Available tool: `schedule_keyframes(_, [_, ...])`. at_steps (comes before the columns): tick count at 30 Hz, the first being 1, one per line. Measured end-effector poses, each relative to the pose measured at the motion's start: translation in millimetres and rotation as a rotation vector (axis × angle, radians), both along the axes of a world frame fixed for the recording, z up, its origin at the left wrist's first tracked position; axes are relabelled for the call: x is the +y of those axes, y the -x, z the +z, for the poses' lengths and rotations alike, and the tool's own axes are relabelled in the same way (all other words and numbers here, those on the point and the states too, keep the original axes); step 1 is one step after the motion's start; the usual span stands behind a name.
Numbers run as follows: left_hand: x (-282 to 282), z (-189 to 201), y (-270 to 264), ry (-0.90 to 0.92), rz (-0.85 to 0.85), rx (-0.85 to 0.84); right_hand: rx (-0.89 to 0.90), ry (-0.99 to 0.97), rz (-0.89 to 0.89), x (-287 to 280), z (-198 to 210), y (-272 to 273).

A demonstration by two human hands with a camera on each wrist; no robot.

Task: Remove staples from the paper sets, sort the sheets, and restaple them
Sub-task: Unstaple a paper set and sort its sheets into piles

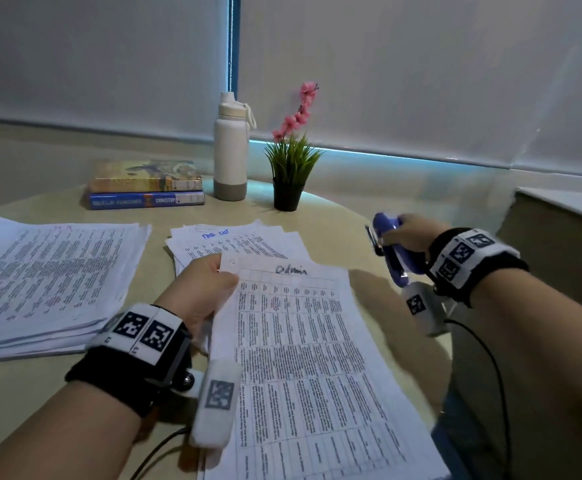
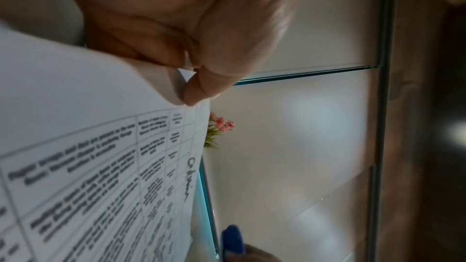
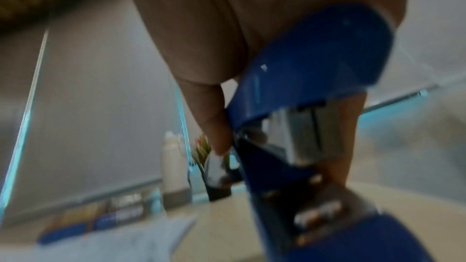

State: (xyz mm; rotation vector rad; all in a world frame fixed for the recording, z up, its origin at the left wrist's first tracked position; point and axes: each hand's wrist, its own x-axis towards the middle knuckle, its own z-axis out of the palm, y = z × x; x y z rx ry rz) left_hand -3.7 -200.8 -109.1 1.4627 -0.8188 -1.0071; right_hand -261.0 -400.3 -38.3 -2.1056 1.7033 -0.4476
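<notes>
A set of printed sheets (image 1: 300, 358) with a handwritten heading lies slanted in front of me. My left hand (image 1: 210, 282) pinches its top left corner between thumb and fingers; in the left wrist view the paper set (image 2: 100, 166) hangs from that pinch of the left hand (image 2: 191, 71). Off to the right and above the table, my right hand (image 1: 409, 237) grips a blue stapler (image 1: 395, 247), apart from the paper. The right wrist view shows the stapler (image 3: 302, 107) held by the right hand (image 3: 221, 123), its metal mouth open.
A thick stack of printed sheets (image 1: 47, 278) lies at the left, and a fanned pile (image 1: 234, 240) sits behind the held set. Two books (image 1: 145, 188), a white bottle (image 1: 230, 150) and a potted plant (image 1: 289, 168) stand at the back of the round table (image 1: 338, 220).
</notes>
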Motion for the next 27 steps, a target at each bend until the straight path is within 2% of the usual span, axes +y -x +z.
schedule_keyframes(1, [0,1,-2,-0.01,0.006,-0.018,0.222,0.001,0.02,-2,-5,1])
schedule_keyframes(3, [0,0,-4,-0.023,0.009,-0.052,0.459,0.006,0.05,-3,-15,-1])
schedule_keyframes(7, [2,1,-2,-0.029,0.016,-0.063,0.568,-0.011,0.062,-2,-34,-10])
schedule_keyframes(11, [4,4,1,-0.025,0.009,-0.043,0.571,-0.023,0.064,9,-34,-12])
schedule_keyframes(13, [5,6,2,-0.015,0.006,-0.029,0.455,0.037,0.058,17,-21,-9])
schedule_keyframes(14, [5,8,3,-0.003,0.004,-0.023,0.317,0.085,0.051,23,-13,-5])
schedule_keyframes(16, [8,13,4,0.036,0.006,-0.012,-0.093,0.121,0.051,46,-2,8])
schedule_keyframes(18, [10,18,4,0.083,0.012,-0.011,-0.514,-0.007,0.089,79,-1,23])
schedule_keyframes(19, [11,21,4,0.111,0.014,-0.008,-0.651,-0.106,0.112,99,-6,32])
schedule_keyframes(20, [13,25,4,0.14,0.014,0.006,-0.705,-0.181,0.139,116,-14,41])
schedule_keyframes(24, [20,34,8,0.246,0.005,0.129,-0.641,-0.364,0.225,165,-43,58])
schedule_keyframes(25, [22,37,11,0.263,0.01,0.156,-0.681,-0.422,0.239,174,-47,57])
schedule_keyframes(27, [24,42,18,0.285,0.013,0.196,-0.812,-0.405,0.245,189,-51,52])
